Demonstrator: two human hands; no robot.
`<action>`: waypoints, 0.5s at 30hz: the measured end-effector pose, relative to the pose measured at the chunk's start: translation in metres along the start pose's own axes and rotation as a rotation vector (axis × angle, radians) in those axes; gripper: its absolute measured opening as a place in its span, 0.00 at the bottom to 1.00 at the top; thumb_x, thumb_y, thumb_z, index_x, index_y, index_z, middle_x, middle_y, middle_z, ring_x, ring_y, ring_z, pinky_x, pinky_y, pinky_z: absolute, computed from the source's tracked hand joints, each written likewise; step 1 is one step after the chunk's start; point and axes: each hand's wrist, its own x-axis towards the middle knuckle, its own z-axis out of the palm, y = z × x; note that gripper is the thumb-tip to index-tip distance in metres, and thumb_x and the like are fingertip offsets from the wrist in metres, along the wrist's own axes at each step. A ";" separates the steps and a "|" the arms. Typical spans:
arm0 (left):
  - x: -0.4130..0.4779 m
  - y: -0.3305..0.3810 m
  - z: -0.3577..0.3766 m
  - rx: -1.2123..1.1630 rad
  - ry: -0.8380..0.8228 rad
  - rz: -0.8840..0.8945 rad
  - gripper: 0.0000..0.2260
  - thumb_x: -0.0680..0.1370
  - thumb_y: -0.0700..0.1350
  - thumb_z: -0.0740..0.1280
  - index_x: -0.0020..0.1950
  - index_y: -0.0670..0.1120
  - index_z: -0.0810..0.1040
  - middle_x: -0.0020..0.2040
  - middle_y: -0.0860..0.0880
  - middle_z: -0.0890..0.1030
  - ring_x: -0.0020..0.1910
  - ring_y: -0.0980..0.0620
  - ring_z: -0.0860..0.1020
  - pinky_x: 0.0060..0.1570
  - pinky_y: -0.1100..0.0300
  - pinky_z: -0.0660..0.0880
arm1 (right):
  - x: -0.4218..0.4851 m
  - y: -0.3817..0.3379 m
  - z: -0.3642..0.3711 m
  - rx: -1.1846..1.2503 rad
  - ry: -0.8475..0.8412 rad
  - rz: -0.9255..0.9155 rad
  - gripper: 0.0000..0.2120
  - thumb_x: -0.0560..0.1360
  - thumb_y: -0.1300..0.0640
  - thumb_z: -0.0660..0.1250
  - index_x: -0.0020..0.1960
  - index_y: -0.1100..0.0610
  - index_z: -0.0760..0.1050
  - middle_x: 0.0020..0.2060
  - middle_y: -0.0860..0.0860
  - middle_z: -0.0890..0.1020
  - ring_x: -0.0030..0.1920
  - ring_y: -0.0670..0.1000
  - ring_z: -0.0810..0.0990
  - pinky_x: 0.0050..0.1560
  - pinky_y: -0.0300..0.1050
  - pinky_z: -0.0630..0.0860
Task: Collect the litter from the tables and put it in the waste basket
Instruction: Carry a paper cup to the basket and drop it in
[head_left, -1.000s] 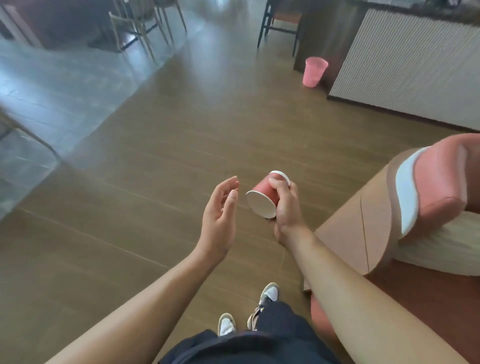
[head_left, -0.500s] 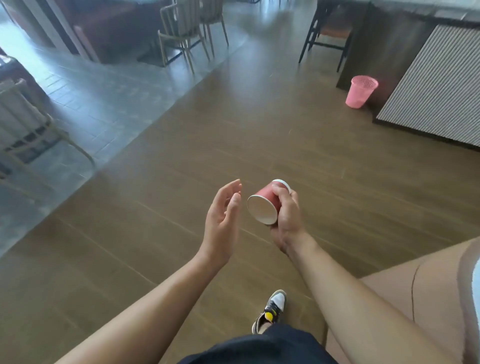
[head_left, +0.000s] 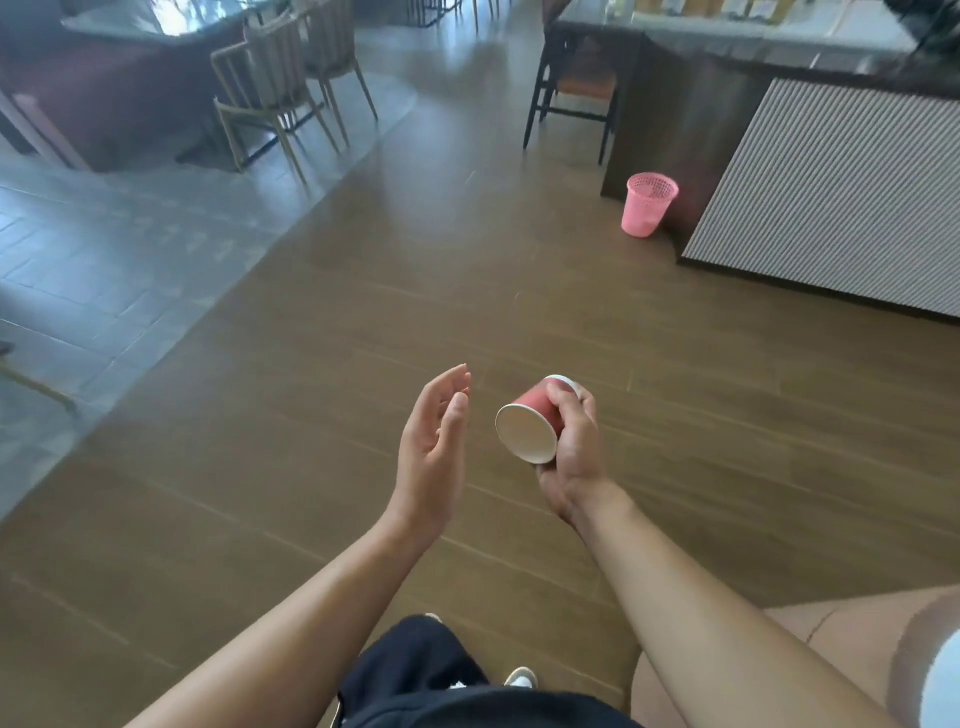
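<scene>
The red paper cup (head_left: 530, 421) is up in the air over the wooden floor (head_left: 322, 395), well short of the pink waste basket (head_left: 647, 205) and not in it. It lies tilted on its side, one round white end turned toward the camera and down to the left, the other end pointing away toward the upper right. The right grip (head_left: 571, 457) has hold of it: the fingers curl over the red wall from the right and the thumb lies across the top of the wall near the far rim. Whether the near white end is the mouth or the base cannot be told. Just to the left, apart from the cup and not touching it, the left grip (head_left: 434, 452) holds nothing, its palm turned toward the cup and its fingers nearly straight, loosely together and pointing up. Both forearms are bare. Below them show dark trousers (head_left: 431, 670) and the toe of a pale shoe (head_left: 521, 677) on the floor. A peach upholstered seat (head_left: 857, 639) fills the lower right corner. The waste basket stands upright on the floor far ahead and to the right, beside the dark end of a long bench (head_left: 831, 197) with a pale ribbed front. A dark stool (head_left: 571, 88) stands at that bench's far end. At the upper left, light-framed chairs (head_left: 280, 88) stand where the wood meets grey floor tiles (head_left: 104, 249).
</scene>
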 end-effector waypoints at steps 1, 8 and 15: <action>0.014 -0.002 0.006 -0.005 -0.010 -0.002 0.18 0.80 0.60 0.62 0.67 0.58 0.79 0.66 0.58 0.83 0.69 0.56 0.79 0.71 0.38 0.74 | 0.012 -0.005 0.001 0.009 0.009 -0.001 0.08 0.82 0.51 0.67 0.60 0.46 0.74 0.54 0.52 0.79 0.47 0.54 0.81 0.36 0.45 0.80; 0.142 -0.027 0.038 -0.031 -0.061 -0.013 0.19 0.80 0.59 0.62 0.68 0.56 0.79 0.66 0.58 0.83 0.69 0.56 0.79 0.71 0.39 0.74 | 0.118 -0.045 0.036 0.032 0.062 -0.034 0.11 0.82 0.51 0.68 0.64 0.44 0.73 0.57 0.53 0.79 0.50 0.56 0.81 0.40 0.48 0.80; 0.304 -0.033 0.064 -0.043 -0.166 -0.013 0.17 0.82 0.57 0.61 0.68 0.56 0.79 0.66 0.59 0.82 0.69 0.56 0.79 0.71 0.39 0.74 | 0.246 -0.117 0.108 0.059 0.125 -0.131 0.15 0.81 0.53 0.69 0.67 0.46 0.73 0.57 0.52 0.79 0.53 0.57 0.81 0.40 0.48 0.79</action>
